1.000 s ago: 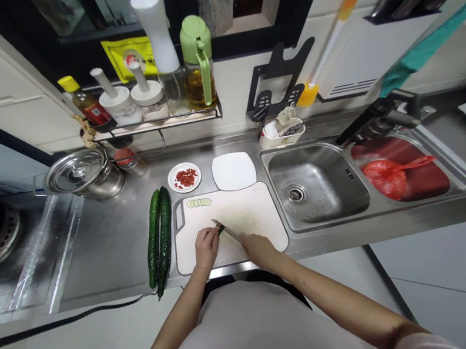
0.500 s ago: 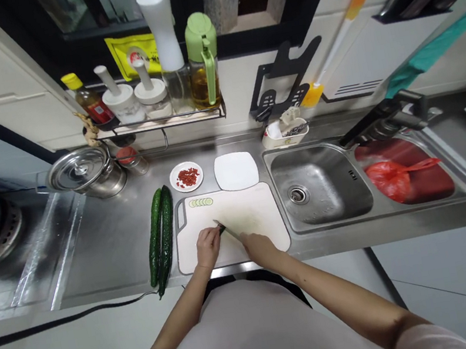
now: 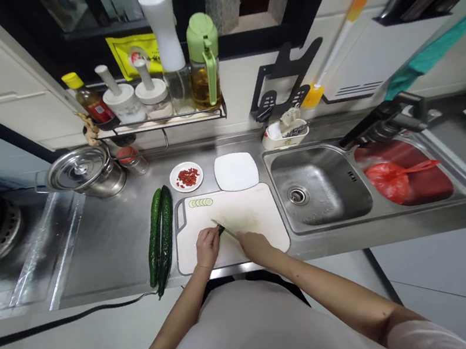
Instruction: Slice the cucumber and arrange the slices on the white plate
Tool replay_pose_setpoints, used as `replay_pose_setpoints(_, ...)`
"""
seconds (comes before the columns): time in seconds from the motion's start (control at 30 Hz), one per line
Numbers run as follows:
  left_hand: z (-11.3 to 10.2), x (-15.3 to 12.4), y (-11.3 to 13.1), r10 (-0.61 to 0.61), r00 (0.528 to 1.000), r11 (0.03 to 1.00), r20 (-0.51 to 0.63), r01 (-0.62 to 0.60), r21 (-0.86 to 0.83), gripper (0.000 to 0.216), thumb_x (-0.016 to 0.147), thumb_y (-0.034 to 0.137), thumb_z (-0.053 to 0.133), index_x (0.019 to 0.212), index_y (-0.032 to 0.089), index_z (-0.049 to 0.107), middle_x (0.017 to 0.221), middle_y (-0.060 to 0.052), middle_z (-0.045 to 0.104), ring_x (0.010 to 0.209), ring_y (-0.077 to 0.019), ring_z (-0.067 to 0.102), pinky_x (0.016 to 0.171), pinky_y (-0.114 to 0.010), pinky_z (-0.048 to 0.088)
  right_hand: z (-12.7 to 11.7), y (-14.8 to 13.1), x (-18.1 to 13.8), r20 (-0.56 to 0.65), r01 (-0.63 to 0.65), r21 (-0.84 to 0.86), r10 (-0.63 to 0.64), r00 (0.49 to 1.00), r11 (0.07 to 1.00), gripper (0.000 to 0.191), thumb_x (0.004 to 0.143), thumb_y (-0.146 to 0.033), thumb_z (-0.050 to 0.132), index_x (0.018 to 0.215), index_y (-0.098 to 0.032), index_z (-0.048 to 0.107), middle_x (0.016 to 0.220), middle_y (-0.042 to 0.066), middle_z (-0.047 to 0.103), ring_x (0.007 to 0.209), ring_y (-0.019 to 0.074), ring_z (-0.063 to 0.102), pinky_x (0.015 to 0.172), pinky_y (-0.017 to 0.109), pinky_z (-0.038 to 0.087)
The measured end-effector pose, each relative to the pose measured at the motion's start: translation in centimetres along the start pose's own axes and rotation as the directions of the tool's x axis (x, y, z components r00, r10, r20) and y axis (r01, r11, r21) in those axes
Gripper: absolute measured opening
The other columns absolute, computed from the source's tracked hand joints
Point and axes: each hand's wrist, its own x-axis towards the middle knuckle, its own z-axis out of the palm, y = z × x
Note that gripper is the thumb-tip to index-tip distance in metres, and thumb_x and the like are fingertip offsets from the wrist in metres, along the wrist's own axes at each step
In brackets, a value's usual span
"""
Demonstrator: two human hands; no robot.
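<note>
My left hand (image 3: 208, 247) is closed on a short dark green piece of cucumber (image 3: 221, 230), mostly hidden by my fingers, over the white cutting board (image 3: 260, 205). In my right hand (image 3: 254, 246) is a knife (image 3: 227, 231), its blade slanting up and left against the cucumber piece. A short row of cucumber slices (image 3: 201, 202) lies at the board's upper left. Two whole cucumbers (image 3: 162, 240) rest side by side left of the board. Behind it stand a small plate (image 3: 174, 179) with chopped red bits (image 3: 187, 176) and a white square plate (image 3: 236, 171).
To the right is a double sink (image 3: 324, 183), with a red plastic bag (image 3: 390, 181) in its far basin. A lidded steel pot (image 3: 103, 175) and a jar (image 3: 133, 160) stand at the back left. Above hangs a rack (image 3: 162, 123) of seasoning containers and bottles.
My right hand and the knife have shifted slightly left, toward my left hand. My left hand stays almost in place, and the slices have not moved.
</note>
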Motion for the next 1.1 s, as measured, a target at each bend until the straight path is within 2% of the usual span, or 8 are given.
replay_pose_setpoints(0.57,0.2,0.0,-0.3,-0.01,1.0,1.0,0.008,0.01,0.0,0.024,0.092,0.02,0.049,0.108,0.022,0.067,0.093,-0.007,0.068,0.089,-0.018,0.061,0.079,-0.034,0.052,0.7,-0.2,0.5,0.002,-0.008,-0.026,0.009,1.0,1.0,0.032,0.09,-0.006,0.037,0.115,-0.013,0.055,0.102,0.015,0.069,0.1,0.0237,0.065,0.078,0.029,0.047)
replay_pose_setpoints(0.83,0.2,-0.1,-0.4,-0.016,1.0,1.0,0.009,0.015,0.005,0.024,0.092,0.019,0.049,0.108,0.021,0.067,0.093,-0.007,0.067,0.089,-0.0179,0.061,0.079,-0.034,0.052,1.3,-0.2,0.8,-0.018,0.003,0.013,-0.003,1.0,1.0,0.032,0.092,-0.008,0.034,0.116,-0.013,0.054,0.104,0.014,0.068,0.1,0.0232,0.065,0.079,0.029,0.046)
replay_pose_setpoints(1.1,0.0,0.0,0.2,-0.021,1.0,1.0,-0.009,0.02,-0.013,0.022,0.092,0.021,0.049,0.105,0.021,0.067,0.092,-0.007,0.068,0.089,-0.0178,0.061,0.079,-0.033,0.051,1.0,-0.6,1.8,-0.023,-0.009,0.007,0.009,1.0,1.0,0.028,0.093,-0.012,0.036,0.116,-0.014,0.052,0.102,0.014,0.068,0.097,0.0209,0.065,0.077,0.029,0.046)
